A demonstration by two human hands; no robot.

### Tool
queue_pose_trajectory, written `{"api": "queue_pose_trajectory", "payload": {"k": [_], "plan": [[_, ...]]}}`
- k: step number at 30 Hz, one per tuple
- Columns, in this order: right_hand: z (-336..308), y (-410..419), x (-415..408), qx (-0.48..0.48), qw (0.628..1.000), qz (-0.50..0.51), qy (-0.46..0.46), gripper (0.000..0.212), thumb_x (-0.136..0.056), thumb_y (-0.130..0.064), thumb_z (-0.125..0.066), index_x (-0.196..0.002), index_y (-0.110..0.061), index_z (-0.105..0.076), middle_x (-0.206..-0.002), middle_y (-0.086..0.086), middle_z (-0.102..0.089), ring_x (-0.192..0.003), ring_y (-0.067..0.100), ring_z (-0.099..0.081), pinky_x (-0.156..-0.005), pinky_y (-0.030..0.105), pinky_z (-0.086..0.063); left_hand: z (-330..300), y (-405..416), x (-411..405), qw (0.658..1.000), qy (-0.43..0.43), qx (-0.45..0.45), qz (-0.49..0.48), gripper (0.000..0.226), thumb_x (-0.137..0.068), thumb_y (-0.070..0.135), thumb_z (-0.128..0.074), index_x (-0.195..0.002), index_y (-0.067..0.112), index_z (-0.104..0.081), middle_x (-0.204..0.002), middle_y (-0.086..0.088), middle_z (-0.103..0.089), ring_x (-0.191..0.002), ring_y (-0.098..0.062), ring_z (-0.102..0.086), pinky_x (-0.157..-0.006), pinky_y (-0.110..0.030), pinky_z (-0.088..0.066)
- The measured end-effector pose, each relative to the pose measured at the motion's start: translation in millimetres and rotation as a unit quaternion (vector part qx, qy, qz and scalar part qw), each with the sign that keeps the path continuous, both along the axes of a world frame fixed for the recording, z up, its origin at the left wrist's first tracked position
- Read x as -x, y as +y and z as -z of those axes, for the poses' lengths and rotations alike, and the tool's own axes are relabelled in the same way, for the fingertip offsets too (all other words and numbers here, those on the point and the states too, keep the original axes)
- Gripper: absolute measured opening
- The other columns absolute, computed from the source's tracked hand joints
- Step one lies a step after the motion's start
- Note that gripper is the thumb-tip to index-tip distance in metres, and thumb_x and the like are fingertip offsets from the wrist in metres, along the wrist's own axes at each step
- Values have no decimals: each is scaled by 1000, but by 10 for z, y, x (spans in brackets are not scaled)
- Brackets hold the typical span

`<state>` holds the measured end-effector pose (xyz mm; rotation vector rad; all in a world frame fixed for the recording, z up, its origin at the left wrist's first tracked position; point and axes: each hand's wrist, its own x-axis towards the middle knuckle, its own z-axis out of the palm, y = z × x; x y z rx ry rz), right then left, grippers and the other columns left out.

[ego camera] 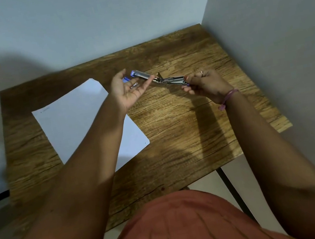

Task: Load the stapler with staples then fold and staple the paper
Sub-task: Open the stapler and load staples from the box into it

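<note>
A small metal stapler with blue ends is swung wide open above the wooden table. My right hand grips its lower half at the right end. My left hand is palm up with straight fingers, its fingertips touching the raised top arm of the stapler. A small strip that looks like staples lies on the left palm. A small blue object shows behind the left hand; what it is I cannot tell. A white sheet of paper lies flat on the table's left side, partly under my left forearm.
The table stands in a corner, with a wall behind it and another wall along its right edge. A dark metal table leg shows below the front edge. My orange garment fills the bottom of the view.
</note>
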<state>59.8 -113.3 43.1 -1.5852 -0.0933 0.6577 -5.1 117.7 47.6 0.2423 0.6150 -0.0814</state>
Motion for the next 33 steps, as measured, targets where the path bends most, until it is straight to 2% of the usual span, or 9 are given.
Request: {"api": "queue_pose_trajectory", "payload": {"k": [4, 7, 9, 11, 16, 19, 22, 25, 33], "plan": [[83, -48, 11, -13, 998, 58, 18, 14, -94, -3, -52, -84, -3, -62, -60, 2, -68, -54, 8, -61, -55, 16, -52, 17, 65, -10, 998, 12, -66, 5, 48, -95, 18, -51, -134, -8, -39, -132, -32, -46, -119, -46, -53, -83, -45, -56], [135, -93, -12, -19, 994, 106, 24, 14, -94, -2, -52, -83, -4, -61, -58, 2, -68, -52, 8, -61, -53, 16, -53, 22, 143, -16, 983, 46, -176, -1, 19, -95, 11, -49, -107, -4, -53, -102, -22, -58, -96, -32, -63, -61, -28, -59], [168, -119, -33, -21, 991, 126, 25, 18, -94, -2, -52, -79, -7, -60, -57, -1, -68, -52, 7, -62, -54, 16, -53, 72, 217, -19, 960, 68, -271, -5, 10, -94, 6, -49, -87, 2, -55, -85, -13, -59, -76, -19, -62, -53, -18, -56], [205, -145, -48, -20, 990, 138, 26, 22, -94, -3, -51, -75, -11, -57, -57, -3, -67, -54, 7, -63, -55, 16, -54, 145, 284, -10, 914, 87, -396, 10, 10, -93, 4, -50, -93, 4, -60, -83, -10, -62, -69, -12, -62, -54, -16, -54], [303, -132, -48, -7, 987, 157, 23, 27, -95, -11, -53, -70, -19, -54, -58, -5, -68, -54, 3, -62, -56, 14, -52, 384, 402, 6, 649, 88, -748, 109, 37, -88, 1, -58, -124, 7, -58, -129, -11, -58, -114, -20, -59, -95, -23, -46], [327, -120, -55, -11, 984, 173, 25, 22, -96, -11, -51, -77, -17, -60, -60, -6, -69, -55, 3, -63, -57, 13, -52, 448, 428, 17, 514, 10, -838, 181, 53, -85, 5, -66, -135, 8, -50, -143, -13, -42, -129, -28, -45, -108, -34, -38], [338, -110, -64, -17, 982, 185, 30, 19, -97, -9, -48, -87, -12, -64, -64, -6, -72, -58, 4, -67, -57, 13, -53, 467, 458, 1, 397, -32, -885, 241, 55, -90, 7, -56, -142, 13, -41, -154, -11, -28, -140, -33, -25, -113, -40, -25], [351, -100, -50, -23, 980, 194, 41, 19, -97, -9, -47, -88, -9, -63, -65, -3, -73, -59, 7, -68, -59, 14, -54, 471, 471, -35, 364, -40, -888, 277, 53, -94, 9, -50, -145, 13, -37, -158, -11, -20, -142, -35, -20, -115, -41, -20], [420, -132, -28, 31, 985, 169, 12, 14, -94, -10, -54, -104, -4, -62, -92, 7, -65, -74, 10, -64, -68, 17, -55, 530, 465, -60, 370, -40, -875, 309, 49, -97, 20, -48, -144, 11, -38, -157, -14, -21, -143, -32, -22, -116, -37, -21]]}}
